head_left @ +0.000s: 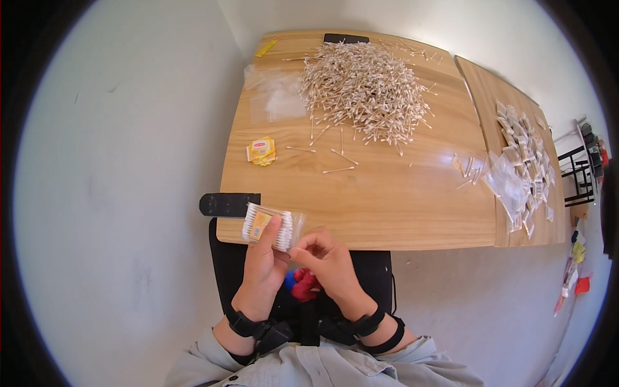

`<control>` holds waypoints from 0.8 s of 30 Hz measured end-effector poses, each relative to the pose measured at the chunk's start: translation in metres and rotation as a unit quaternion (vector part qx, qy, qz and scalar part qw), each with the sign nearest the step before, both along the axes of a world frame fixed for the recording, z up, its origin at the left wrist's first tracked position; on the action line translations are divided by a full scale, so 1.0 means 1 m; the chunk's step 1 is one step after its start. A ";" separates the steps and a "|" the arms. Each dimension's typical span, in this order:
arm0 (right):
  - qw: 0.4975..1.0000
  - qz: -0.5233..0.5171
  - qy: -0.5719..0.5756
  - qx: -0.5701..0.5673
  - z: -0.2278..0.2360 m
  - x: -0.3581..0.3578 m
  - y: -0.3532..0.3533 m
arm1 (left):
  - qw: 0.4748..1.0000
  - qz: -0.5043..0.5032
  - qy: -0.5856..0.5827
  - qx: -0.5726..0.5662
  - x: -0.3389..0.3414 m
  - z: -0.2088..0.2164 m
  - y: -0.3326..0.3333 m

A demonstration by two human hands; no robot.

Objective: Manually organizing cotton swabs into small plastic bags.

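Observation:
A clear plastic bag packed with cotton swabs (pixel 282 227) and a yellow card sits in my left hand (pixel 261 264), at the table's near left edge. My left thumb presses on its front. My right hand (pixel 325 258) is at the bag's right end, thumb and forefinger pinched together at the clear bag edge. A large heap of loose cotton swabs (pixel 364 90) lies at the far middle of the table. Several single swabs (pixel 338 171) are scattered on the near side of the heap.
Yellow cards (pixel 262 150) are stacked at the left, with clear empty bags (pixel 277 97) behind them. A black strap-like object (pixel 229 204) juts past the left edge. On the right, filled swab packs (pixel 525 155) are piled on an adjoining table (pixel 480 84). A wall (pixel 129 193) stands close left.

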State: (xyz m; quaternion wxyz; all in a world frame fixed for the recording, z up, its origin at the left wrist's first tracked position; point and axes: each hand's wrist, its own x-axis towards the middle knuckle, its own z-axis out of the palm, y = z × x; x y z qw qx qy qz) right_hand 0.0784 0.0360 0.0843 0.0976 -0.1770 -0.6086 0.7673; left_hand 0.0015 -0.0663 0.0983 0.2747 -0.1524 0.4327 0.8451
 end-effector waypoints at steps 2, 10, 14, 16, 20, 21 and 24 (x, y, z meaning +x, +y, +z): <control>0.997 -0.019 0.019 -0.075 -0.004 0.001 -0.002 | 0.999 0.004 0.005 0.033 0.001 -0.003 0.003; 0.993 -0.060 -0.019 -0.100 0.001 -0.005 0.001 | 0.996 -0.012 0.007 0.086 0.006 -0.012 0.005; 0.982 -0.098 0.013 0.162 0.003 -0.003 0.041 | 0.995 -0.086 0.038 0.017 0.001 -0.021 0.003; 0.961 -0.083 0.064 0.255 0.008 -0.001 0.062 | 0.974 -0.138 0.134 -0.119 -0.005 -0.028 0.000; 0.900 -0.038 0.124 0.417 0.005 -0.003 0.084 | 0.847 -0.202 0.368 -0.325 -0.012 -0.023 0.005; 0.879 -0.017 0.130 0.458 0.004 -0.003 0.087 | 0.820 -0.214 0.411 -0.335 -0.014 -0.017 0.010; 0.836 0.038 0.135 0.530 -0.004 -0.004 0.090 | 0.775 -0.269 0.480 -0.312 -0.024 -0.031 0.020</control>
